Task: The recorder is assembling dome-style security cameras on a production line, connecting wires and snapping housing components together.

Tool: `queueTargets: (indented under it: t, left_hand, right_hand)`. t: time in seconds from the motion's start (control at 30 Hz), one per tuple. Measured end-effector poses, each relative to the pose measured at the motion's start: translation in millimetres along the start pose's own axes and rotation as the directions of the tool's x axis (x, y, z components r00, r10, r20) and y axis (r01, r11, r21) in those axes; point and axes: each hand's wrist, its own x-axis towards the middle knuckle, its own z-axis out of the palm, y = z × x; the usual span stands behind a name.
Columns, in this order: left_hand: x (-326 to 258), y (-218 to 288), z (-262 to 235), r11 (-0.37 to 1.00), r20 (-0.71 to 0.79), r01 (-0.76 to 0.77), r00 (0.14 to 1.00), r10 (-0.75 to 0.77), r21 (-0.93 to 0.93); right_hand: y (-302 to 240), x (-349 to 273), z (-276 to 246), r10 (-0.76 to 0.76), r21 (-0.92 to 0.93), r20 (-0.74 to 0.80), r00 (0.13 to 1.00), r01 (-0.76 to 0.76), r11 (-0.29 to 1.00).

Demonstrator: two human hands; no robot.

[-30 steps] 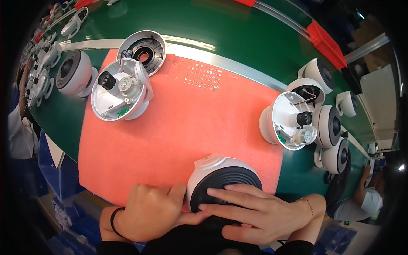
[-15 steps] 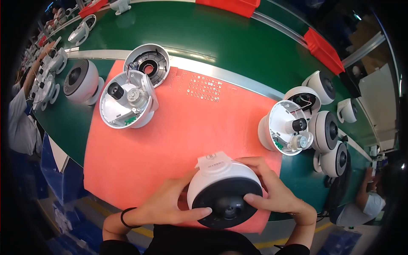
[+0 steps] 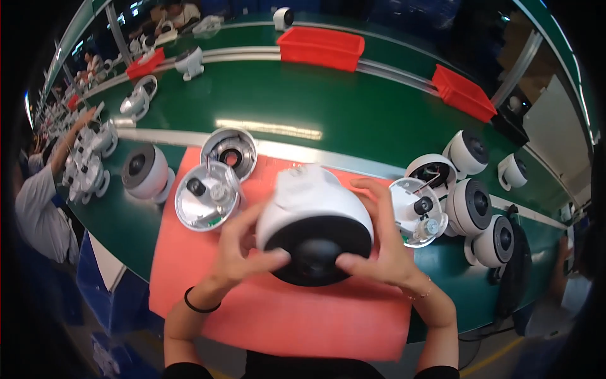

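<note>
Overhead, both hands' fingers [image 3: 278,258] gripping white dome camera [image 3: 314,221], orange mat [image 3: 284,316], green workbench [image 3: 328,107], red bins [image 3: 320,47] behind.

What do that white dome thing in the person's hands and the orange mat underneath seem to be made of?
The dome housing looks like moulded plastic: a smooth white shell with soft highlights and a glossy black front ring. Both the left hand and the right hand grip it. The orange mat looks like matte rubber or foam sheet, flat and without glare, though the view leaves that open.
</note>
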Motion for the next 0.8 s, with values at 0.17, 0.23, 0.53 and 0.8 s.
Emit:
queueTargets:
  t: [0.17,0.23,0.53,0.8]
  left_hand:
    - [30,-11,12,0.748,-0.257,-0.116,0.963,-0.075,-0.654]
    - [53,-6,34,0.754,-0.333,-0.158,0.939,-0.084,-0.638]
    - [115,-15,42,0.797,-0.431,-0.230,0.902,-0.041,-0.558]
    - [210,-50,7,0.819,-0.067,0.242,0.944,-0.322,-0.520]
  right_hand:
    - [-16,18,26,-0.113,-0.046,-0.096,0.989,0.109,0.993]
    - [-1,28,26,-0.212,-0.162,-0.167,0.963,0.186,0.969]
    - [17,51,6,-0.195,0.049,-0.313,0.930,0.221,0.974]
    - [-8,-1,-18,0.157,0.324,-0.029,0.987,-0.140,0.936]
